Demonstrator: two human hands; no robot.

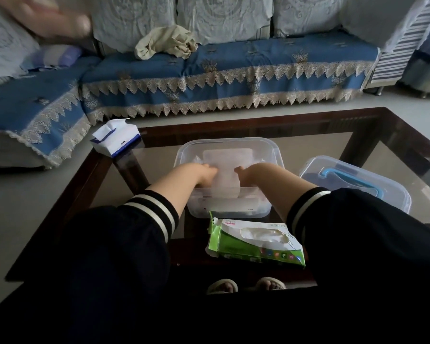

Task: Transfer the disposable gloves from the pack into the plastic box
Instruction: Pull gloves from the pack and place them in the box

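Both hands reach into the plastic box — left hand and right hand each grip a side of the gloves, which I judge seats the stack flat. Green pack lies torn open nearby.

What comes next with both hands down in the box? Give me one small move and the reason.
Probably let go and lift both hands out. The left hand and right hand hold the stack of gloves by its sides, already low inside the plastic box. The green pack lies torn open in front of the box, so pulling back would free the hands to check it.
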